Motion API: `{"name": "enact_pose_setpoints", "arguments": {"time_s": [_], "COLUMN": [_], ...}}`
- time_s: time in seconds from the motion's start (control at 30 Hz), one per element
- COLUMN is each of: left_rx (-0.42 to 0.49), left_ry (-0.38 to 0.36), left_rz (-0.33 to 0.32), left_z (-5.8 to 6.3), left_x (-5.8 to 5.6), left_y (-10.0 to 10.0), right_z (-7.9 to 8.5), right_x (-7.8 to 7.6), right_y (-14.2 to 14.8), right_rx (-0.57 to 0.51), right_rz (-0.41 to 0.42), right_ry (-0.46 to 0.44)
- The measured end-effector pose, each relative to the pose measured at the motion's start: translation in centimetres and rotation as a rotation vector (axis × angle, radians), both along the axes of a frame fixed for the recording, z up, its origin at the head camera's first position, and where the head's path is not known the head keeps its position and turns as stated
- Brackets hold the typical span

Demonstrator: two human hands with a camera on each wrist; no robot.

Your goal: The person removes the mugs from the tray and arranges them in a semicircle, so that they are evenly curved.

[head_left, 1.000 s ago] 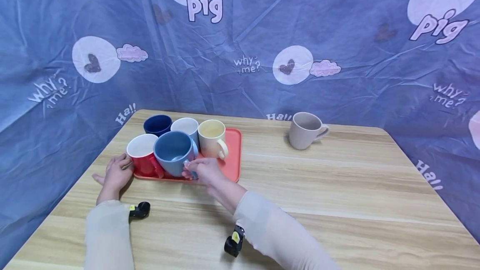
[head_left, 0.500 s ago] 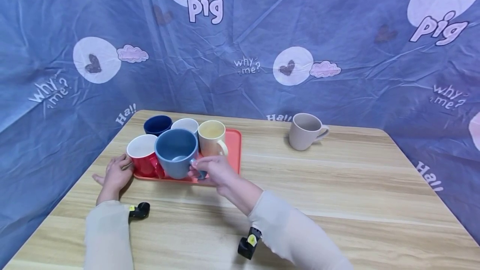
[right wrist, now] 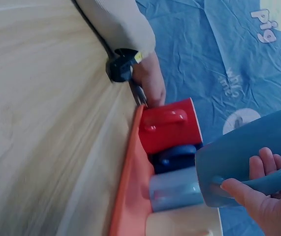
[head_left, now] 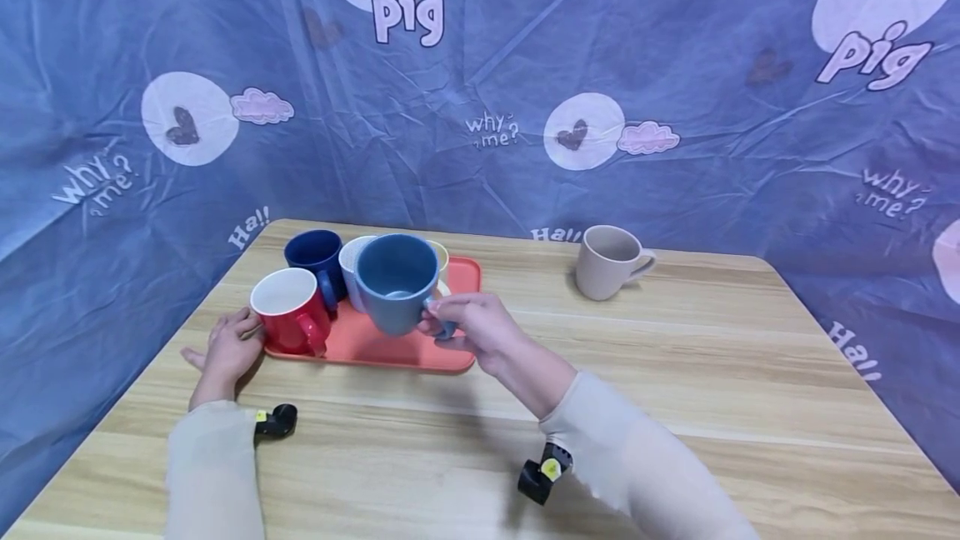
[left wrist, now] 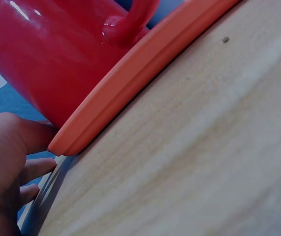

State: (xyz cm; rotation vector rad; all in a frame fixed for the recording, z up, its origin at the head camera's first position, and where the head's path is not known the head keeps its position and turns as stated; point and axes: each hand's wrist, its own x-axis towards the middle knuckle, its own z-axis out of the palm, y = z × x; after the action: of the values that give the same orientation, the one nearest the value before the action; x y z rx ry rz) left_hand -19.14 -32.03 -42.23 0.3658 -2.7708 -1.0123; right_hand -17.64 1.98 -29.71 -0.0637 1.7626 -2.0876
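My right hand (head_left: 476,327) grips the handle of a blue mug (head_left: 397,286) and holds it above the coral-red tray (head_left: 367,350). In the right wrist view its fingers (right wrist: 266,160) pass through the handle of that blue mug (right wrist: 248,152). On the tray's left side stands a red mug (head_left: 288,315), with a dark blue mug (head_left: 311,252) behind it. A white mug (head_left: 351,269) and a pale yellow mug (head_left: 441,255) are partly hidden behind the lifted one. My left hand (head_left: 231,352) rests at the tray's left edge, its fingers touching the corner beside the red mug (left wrist: 56,59).
A grey mug (head_left: 609,263) stands upright off the tray, toward the back right of the wooden table (head_left: 675,407). Blue patterned cloth (head_left: 480,173) hangs directly behind the table's back edge. Black wrist cameras (head_left: 276,422) jut from both sleeves.
My right hand has lifted the blue mug off the tray's front, moving it up and to the right. The tray surface beneath now shows. The left hand has stayed put.
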Motion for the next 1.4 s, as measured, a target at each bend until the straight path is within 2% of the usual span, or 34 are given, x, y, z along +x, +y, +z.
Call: {"name": "enact_pose_setpoints", "arguments": {"time_s": [0.27, 0.63, 1.13, 1.4], "left_rx": [0.004, 0.001, -0.006, -0.010], "left_ry": [-0.007, 0.016, 0.020, 0.009], "left_rz": [0.002, -0.001, -0.006, -0.005], "left_z": [0.1, -0.1, 0.2, 0.1], "left_x": [0.1, 0.1, 0.2, 0.1], "left_y": [0.0, 0.0, 0.0, 0.1], "right_z": [0.4, 0.2, -0.9, -1.7], "right_x": [-0.7, -1.5, -1.1, -0.7], "right_y": [3.0, 7.5, 13.6, 16.7], "right_rx": [-0.026, -0.050, -0.040, -0.091], "right_rz": [-0.046, -0.053, -0.083, -0.115], "right_ry": [-0.002, 0.033, 0.027, 0.014]}}
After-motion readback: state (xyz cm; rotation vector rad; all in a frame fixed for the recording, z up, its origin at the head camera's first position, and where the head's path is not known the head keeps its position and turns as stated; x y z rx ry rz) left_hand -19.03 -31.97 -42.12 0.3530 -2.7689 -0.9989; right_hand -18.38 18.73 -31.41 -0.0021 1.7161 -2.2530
